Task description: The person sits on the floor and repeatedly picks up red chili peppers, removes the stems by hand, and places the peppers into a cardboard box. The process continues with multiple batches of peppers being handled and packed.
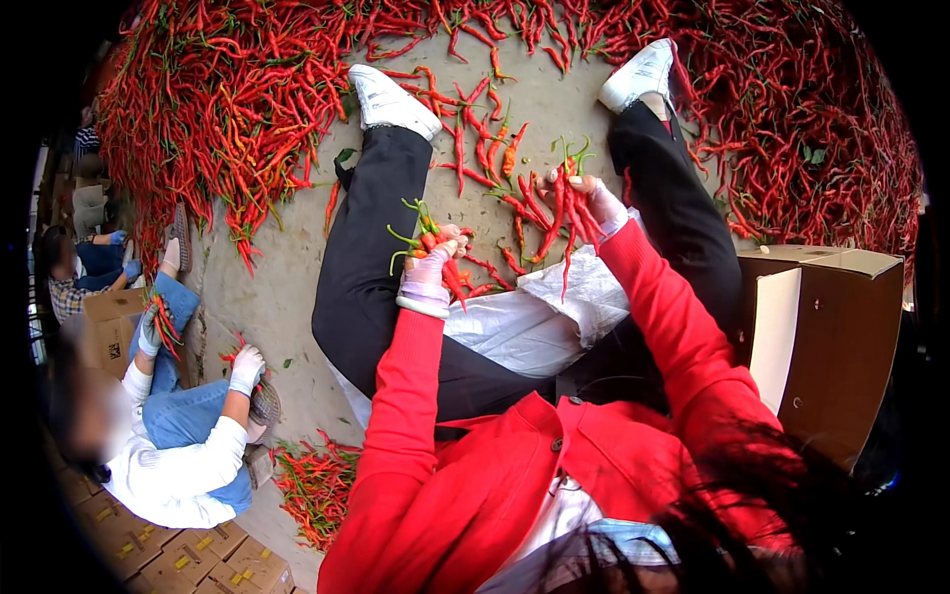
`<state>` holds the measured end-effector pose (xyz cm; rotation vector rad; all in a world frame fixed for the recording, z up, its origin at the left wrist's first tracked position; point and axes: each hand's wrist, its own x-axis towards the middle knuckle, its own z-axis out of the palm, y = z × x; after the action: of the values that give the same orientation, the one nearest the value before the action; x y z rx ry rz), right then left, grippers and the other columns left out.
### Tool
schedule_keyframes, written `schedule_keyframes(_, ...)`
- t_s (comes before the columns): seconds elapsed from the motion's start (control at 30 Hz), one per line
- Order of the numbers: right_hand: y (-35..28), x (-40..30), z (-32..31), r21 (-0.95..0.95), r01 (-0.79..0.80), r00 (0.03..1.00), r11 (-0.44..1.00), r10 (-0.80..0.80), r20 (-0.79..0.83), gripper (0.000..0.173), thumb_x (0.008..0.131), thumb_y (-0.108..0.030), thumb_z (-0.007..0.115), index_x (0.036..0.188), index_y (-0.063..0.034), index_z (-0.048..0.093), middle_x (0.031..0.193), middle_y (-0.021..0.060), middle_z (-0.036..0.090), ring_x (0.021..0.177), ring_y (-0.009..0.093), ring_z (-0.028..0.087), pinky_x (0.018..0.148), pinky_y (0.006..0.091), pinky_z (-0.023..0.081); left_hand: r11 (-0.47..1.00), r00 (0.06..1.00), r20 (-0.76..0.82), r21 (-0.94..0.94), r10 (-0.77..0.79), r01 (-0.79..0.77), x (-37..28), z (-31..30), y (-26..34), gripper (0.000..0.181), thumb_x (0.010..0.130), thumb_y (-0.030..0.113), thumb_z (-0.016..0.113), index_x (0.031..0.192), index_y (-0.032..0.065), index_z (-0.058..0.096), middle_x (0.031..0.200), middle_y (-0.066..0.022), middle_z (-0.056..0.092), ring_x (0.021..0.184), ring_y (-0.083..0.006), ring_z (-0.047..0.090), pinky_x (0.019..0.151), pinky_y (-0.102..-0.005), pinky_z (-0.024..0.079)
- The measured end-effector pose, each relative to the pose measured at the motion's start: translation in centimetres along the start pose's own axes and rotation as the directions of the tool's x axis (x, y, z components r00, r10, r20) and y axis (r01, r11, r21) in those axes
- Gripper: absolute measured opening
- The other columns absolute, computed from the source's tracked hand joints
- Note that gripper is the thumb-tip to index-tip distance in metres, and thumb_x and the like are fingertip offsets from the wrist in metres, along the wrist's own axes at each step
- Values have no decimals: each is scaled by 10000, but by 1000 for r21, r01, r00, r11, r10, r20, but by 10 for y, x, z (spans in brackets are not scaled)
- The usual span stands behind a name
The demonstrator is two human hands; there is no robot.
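Note:
My left hand (436, 260), in a thin pale glove, grips a small bunch of red chili peppers (427, 236); their green stems stick out on the far side. To the right, my gloved right hand (586, 191) pinches a larger bunch of red chilies (569, 204) near the stems, with the tips hanging towards me. Loose chilies (482, 145) lie scattered on the floor between my legs, some just beyond and between the hands. Across my lap spreads a white plastic sheet (512, 338), below both hands.
Large chili heaps rise at the far left (245, 111) and right (801, 126). An open cardboard box (824, 356) stands at my right. Left of me a seated co-worker (185, 453) holds chilies in gloved hands. A smaller chili pile (315, 482) and stacked cartons (200, 557) lie behind.

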<state>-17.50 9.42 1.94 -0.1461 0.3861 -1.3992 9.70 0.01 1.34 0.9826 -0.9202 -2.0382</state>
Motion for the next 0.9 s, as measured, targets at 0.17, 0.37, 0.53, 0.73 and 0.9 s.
schedule_keyframes(0.17,-29,-14,-18,70,171,985,983,-170,-23,197,798,-165,529,960,-56,501,748,43,525,577,128,443,471,226,337,967,967,-57,50,-247,250,7,19,-7,189,778,-44,570,966,-50,586,818,-128,624,687,-166,603,595,-234,491)
schedule_keyframes(0.37,-35,-4,-60,-335,-127,837,934,-80,-542,109,805,-89,545,899,-36,533,740,73,559,666,183,562,622,278,478,823,872,-155,287,-465,490,58,74,-46,98,778,79,634,854,25,604,730,-50,613,592,-151,563,565,-255,451)
schedule_keyframes(0.53,-12,47,-61,-721,-545,683,428,-273,-678,190,758,-185,607,804,-1,594,708,112,624,610,217,606,541,312,484,731,894,-347,526,-283,435,122,35,-113,161,763,110,670,823,32,542,707,-30,589,583,-136,546,528,-276,444)
schedule_keyframes(0.73,20,60,-53,-755,-642,652,133,-423,-629,464,773,-294,595,1092,38,540,981,225,615,898,329,613,772,374,465,757,889,-364,486,-279,436,117,50,-126,265,729,62,701,904,-4,514,784,-74,601,645,-158,578,590,-280,486)
schedule_keyframes(0.9,27,46,-72,-790,-332,754,516,-359,-551,329,762,-191,636,1021,0,569,914,141,638,832,232,613,748,327,477,871,948,-203,383,-244,306,89,70,-103,335,709,84,731,935,-8,502,845,-86,607,691,-160,584,626,-286,495)
